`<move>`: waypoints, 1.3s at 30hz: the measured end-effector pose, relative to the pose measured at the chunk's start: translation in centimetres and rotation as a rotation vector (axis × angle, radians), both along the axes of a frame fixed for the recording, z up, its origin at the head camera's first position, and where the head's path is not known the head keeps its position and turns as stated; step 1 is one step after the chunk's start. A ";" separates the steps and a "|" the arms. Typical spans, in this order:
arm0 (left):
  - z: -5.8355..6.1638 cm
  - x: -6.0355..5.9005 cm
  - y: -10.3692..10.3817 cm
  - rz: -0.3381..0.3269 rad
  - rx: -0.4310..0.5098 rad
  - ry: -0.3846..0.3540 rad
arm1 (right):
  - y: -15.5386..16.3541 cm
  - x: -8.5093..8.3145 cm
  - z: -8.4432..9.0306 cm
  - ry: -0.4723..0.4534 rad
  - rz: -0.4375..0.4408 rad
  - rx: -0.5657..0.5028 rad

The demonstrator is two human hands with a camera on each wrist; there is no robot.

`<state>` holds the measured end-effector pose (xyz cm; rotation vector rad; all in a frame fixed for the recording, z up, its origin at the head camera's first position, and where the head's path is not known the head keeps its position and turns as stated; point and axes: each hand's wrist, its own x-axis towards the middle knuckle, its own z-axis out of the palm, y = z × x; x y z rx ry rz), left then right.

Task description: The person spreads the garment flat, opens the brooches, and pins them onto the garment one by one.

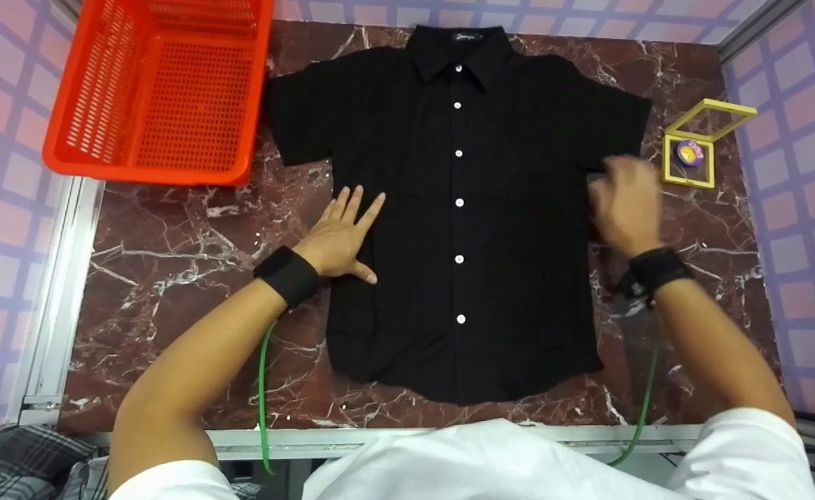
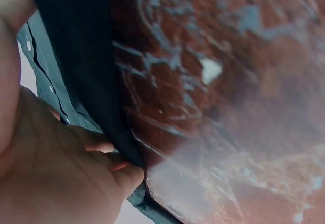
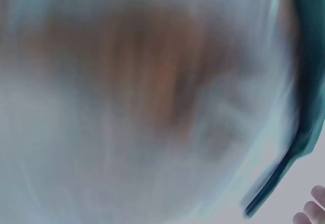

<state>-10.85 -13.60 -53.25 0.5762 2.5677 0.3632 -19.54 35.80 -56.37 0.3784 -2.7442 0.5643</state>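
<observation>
A black short-sleeved shirt (image 1: 463, 208) with white buttons lies flat and face up on the red marble table (image 1: 171, 278). My left hand (image 1: 341, 236) lies flat with straight fingers on the shirt's left edge, pressing it down. The left wrist view shows the palm (image 2: 56, 173) against the dark cloth (image 2: 86, 56) at the table's surface. My right hand (image 1: 626, 201) is blurred with motion over the shirt's right side, just below the right sleeve; whether it holds cloth is not clear. The right wrist view is a blur with only fingertips (image 3: 312, 211) at the corner.
An orange plastic basket (image 1: 160, 83) stands at the table's back left corner, partly over the edge. A small open yellow box (image 1: 695, 149) with a purple item inside sits at the right, close to my right hand. Metal rails frame the table.
</observation>
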 end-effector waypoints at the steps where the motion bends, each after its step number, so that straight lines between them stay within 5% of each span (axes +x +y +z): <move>1: 0.1 0.0 -0.1 0.005 -0.002 -0.001 | 1.1 -0.9 0.2 0.007 -0.070 -0.008; 6: 0.2 0.0 -0.1 0.010 -0.003 0.005 | 6.1 -4.1 1.7 -0.135 -0.355 0.009; 13: 0.0 0.2 -0.1 0.007 -0.005 0.002 | 8.9 -5.8 2.0 -0.387 -0.407 -0.017; 17: 0.2 0.1 0.1 0.004 0.008 -0.007 | 9.1 -5.7 1.6 -0.448 -0.505 0.007; 23: 0.2 0.2 0.0 0.004 -0.012 -0.002 | 8.8 -5.9 1.5 -0.414 -0.601 0.036; 29: 0.0 0.2 -0.1 0.006 -0.006 0.005 | 8.5 -6.0 2.4 -0.280 -0.606 0.082; 39: 0.5 -0.1 0.4 0.012 -0.043 -0.013 | 6.9 -5.2 4.0 -0.211 -0.592 -0.134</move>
